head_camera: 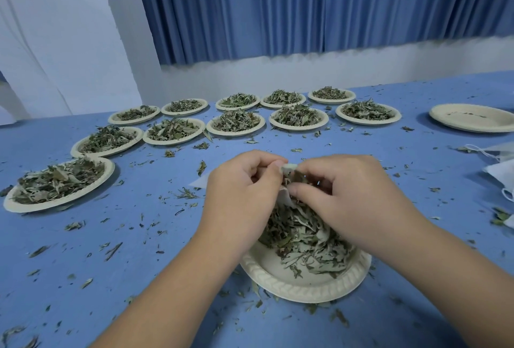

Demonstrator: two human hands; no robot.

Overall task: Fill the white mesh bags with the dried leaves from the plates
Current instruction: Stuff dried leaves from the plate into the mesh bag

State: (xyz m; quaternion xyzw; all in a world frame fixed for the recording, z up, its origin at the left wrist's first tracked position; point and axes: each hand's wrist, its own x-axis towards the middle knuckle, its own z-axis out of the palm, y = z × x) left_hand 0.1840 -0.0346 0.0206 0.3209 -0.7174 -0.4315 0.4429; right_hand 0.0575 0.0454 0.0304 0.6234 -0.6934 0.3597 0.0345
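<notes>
A cream paper plate [281,278] lies near me on the blue table, with a loose heap of dried leaves [303,239] on it. Both hands hover over the plate's far side. My left hand [242,183] pinches the rim of a white mesh bag [286,194], most of which is hidden between my hands. My right hand [350,189] grips the bag's other rim at the top, with leaves showing at its fingers. A corner of white mesh [199,182] sticks out left of my left hand.
Several plates heaped with leaves stand in two rows at the back [236,123] and along the left [59,180]. A stack of empty plates [472,118] sits far right. White mesh bags with strings [500,169] lie at the right edge. Leaf crumbs litter the table.
</notes>
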